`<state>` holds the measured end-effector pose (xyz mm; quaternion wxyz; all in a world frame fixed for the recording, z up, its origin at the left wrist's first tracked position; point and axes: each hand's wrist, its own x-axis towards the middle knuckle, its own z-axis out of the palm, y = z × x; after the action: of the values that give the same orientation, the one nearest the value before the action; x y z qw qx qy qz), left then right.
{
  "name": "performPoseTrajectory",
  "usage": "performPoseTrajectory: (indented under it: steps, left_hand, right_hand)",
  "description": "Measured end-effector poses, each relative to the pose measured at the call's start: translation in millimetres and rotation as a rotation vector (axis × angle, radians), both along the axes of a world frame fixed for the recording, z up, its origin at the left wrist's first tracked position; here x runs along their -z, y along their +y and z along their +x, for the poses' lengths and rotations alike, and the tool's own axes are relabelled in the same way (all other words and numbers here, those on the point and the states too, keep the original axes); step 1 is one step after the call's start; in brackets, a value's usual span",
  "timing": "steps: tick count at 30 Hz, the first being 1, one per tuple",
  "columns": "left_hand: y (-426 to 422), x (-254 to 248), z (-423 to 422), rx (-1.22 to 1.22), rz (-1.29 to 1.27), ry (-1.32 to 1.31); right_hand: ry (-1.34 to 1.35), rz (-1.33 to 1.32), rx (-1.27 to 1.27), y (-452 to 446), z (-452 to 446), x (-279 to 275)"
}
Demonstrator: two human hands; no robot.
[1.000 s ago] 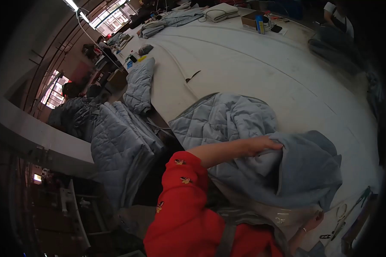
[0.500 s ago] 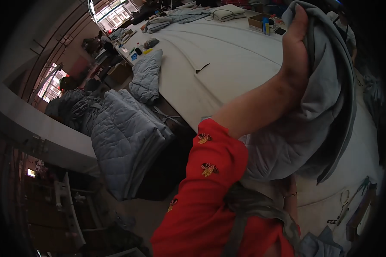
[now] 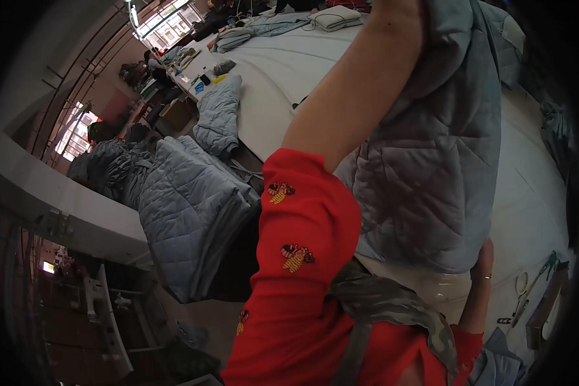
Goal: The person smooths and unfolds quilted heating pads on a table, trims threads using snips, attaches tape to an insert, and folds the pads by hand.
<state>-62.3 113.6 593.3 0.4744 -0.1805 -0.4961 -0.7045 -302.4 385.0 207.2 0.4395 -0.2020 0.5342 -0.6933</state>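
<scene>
A large grey quilted cloth (image 3: 424,186) hangs stretched across the right half of the view, with its lower edge near the white tabletop. My left arm, in a red sleeve with embroidered insects, reaches up past the top edge beside this cloth, so the left hand itself is out of the frame. Low on the right, my right hand (image 3: 484,260), with a thin band at the wrist, is at the cloth's lower right corner. It appears to pinch the edge there, though most of its fingers are hidden by the fabric.
Folded grey quilted pieces (image 3: 186,206) are stacked left of the table (image 3: 264,96). Another quilted piece (image 3: 219,119) lies at the table's edge. Scissors (image 3: 521,286) and a long box (image 3: 547,309) lie at lower right. Farther back are more folded cloths (image 3: 334,18).
My left arm has risen out through the top of the view, lifting the cloth and spreading its quilted face. My right hand has come out from under it to its lower right corner.
</scene>
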Motion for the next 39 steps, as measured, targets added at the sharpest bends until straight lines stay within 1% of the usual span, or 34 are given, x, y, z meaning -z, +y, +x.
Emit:
performPoseTrajectory:
  steps: [1,2,3,4,5,6,7,9,11,13,15,16,18,19,21,22,24,26,27,28,30,31,32,33,34,36,37,39]
  left_hand:
    - [-14,-4,-1,-0.077,-0.011,-0.035]
    - [-25,-5,0,-0.139,-0.014,-0.069]
    - [-37,-7,-2,-0.192,-0.022,-0.113]
    - [-51,-10,-4,-0.237,-0.023,-0.159]
    - [-66,-13,-6,-0.273,-0.026,-0.197]
    - [-80,-16,-8,-0.299,-0.031,-0.239]
    - [-94,-20,-10,-0.318,-0.033,-0.269]
    - [-117,-24,-19,-0.351,-0.031,-0.329]
    - [-133,-28,-30,-0.380,-0.029,-0.371]
    - [-140,-29,-42,-0.397,-0.019,-0.397]
    - [-145,-33,-56,-0.409,-0.033,-0.413]
    - [-145,-34,-65,-0.413,-0.040,-0.411]
    - [-145,-40,-77,-0.424,-0.059,-0.391]
    - [-145,-43,-82,-0.429,-0.069,-0.379]
    - [-145,-47,-96,-0.437,-0.083,-0.363]
    - [-145,-47,-100,-0.438,-0.080,-0.357]
    - [-142,-43,-102,-0.447,-0.057,-0.367]
    - [-153,-46,-92,-0.450,-0.009,-0.397]
    - [-158,-41,-83,-0.455,0.045,-0.444]
    - [-164,-34,-74,-0.450,0.045,-0.446]
    - [-202,-13,-32,-0.470,-0.039,-0.822]
    - [-209,-2,-19,-0.464,-0.039,-0.816]
    - [-214,4,-11,-0.499,-0.174,-0.879]
    - [-201,-4,-31,-0.538,-0.308,-0.946]
    - [-194,0,-30,-0.545,-0.302,-0.940]
    - [-180,2,-28,-0.569,-0.394,-1.002]
    - [-174,1,-26,-0.580,-0.487,-0.990]
    - [-190,-3,-19,-0.858,-0.660,-1.203]
  right_hand:
    - [0.098,0.082,0.094,16,-28,-12]
    - [0.156,0.128,0.130,30,-49,-21]
    - [0.210,0.187,0.178,40,-58,-42]
    - [0.250,0.132,0.237,47,-57,-57]
    - [0.231,0.159,0.315,49,-52,-70]
    - [0.164,0.098,0.337,51,-50,-76]
    - [0.172,0.099,0.361,51,-48,-77]
    - [0.542,0.334,0.501,55,-58,-59]
    - [0.429,0.328,0.697,57,-59,-38]
    - [-0.077,0.253,0.513,63,-33,-27]
    - [-0.178,0.093,0.370,55,4,-2]
    - [-0.186,0.091,0.383,53,10,1]
    - [-0.244,0.014,0.116,45,23,1]
    - [-0.209,-0.004,0.194,41,18,-16]
    - [-0.095,-0.030,0.327,48,-29,-46]
    - [-0.008,-0.125,0.440,52,-51,-70]
    - [0.123,-0.207,0.623,65,-97,-109]
    - [0.259,-0.256,0.740,76,-124,-136]
    - [0.311,-0.267,0.775,81,-131,-143]
    - [0.358,-0.268,0.809,85,-134,-144]
    - [0.442,-0.261,0.855,79,-115,-144]
    - [0.476,-0.252,0.869,79,-107,-142]
    - [0.500,-0.245,0.885,79,-102,-139]
    - [0.520,-0.227,0.888,94,-115,-144]
    - [0.542,-0.214,0.894,99,-109,-141]
    - [0.584,-0.190,0.889,112,-101,-142]
    - [0.602,-0.182,0.880,118,-97,-143]
    - [0.636,-0.182,0.859,129,-85,-146]
